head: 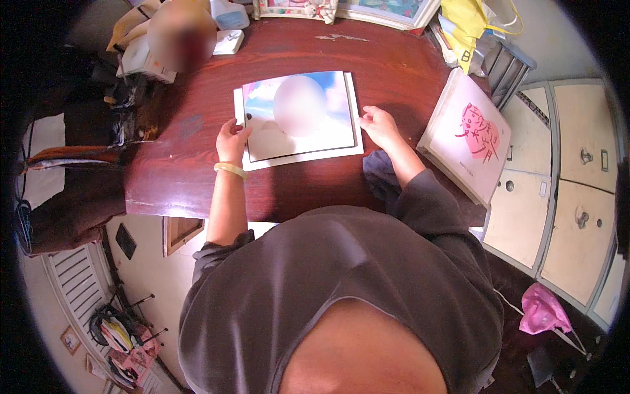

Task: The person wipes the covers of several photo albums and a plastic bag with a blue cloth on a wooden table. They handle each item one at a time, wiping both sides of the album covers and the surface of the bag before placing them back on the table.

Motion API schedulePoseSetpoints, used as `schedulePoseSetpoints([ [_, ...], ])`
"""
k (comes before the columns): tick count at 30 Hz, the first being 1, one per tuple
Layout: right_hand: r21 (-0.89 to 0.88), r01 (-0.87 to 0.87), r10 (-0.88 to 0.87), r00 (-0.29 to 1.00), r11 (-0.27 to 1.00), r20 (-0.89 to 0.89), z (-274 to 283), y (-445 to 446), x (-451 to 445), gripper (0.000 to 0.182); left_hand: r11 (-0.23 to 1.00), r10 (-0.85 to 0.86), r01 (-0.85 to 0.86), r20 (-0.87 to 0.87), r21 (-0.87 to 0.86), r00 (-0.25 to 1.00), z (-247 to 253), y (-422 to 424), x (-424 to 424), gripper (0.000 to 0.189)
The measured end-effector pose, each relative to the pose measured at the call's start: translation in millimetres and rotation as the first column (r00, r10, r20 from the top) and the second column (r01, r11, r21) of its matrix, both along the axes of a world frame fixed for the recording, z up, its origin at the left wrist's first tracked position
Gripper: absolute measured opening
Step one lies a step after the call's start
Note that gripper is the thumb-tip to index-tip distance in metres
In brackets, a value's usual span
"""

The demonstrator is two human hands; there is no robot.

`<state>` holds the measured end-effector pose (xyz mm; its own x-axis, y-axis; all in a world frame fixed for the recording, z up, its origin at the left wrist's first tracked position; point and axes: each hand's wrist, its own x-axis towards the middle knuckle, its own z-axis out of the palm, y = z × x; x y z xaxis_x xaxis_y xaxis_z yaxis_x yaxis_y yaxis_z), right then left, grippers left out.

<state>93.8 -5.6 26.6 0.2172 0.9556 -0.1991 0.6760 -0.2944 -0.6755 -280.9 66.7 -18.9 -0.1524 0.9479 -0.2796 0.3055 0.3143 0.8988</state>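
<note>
A glossy photo print with blue sky and a blurred oval in its middle lies on a slightly larger white board or frame, set a little askew on it. Both rest flat on the dark red wooden table. At the left edge is my left hand, thumb reaching over the border and the other fingers apart from it. A pale bangle circles that wrist. My right hand is beside the right edge, its thumb tip at the border and its fingers spread slightly. Whether either hand presses on the board cannot be told.
A thick album with a pink heart and writing leans past the table's right edge. Dark cloth lies under my right forearm. Picture frames stand at the back, a yellow bag back right. Pale cabinets flank the right side.
</note>
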Motion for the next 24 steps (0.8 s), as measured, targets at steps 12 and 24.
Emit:
schedulePoseSetpoints([
  [12,-0.223,0.062,-0.074,0.996,0.973,-0.049,-26.5,22.5,-5.4,0.044,0.998,-0.066,0.059,-0.238,-0.037,0.969,22.4,3.4,12.5,0.048],
  [24,-0.21,0.092,-0.106,0.993,0.973,-0.055,-12.6,22.0,2.9,0.029,0.992,-0.124,0.099,-0.383,-0.083,0.915,33.3,11.3,27.3,0.049],
])
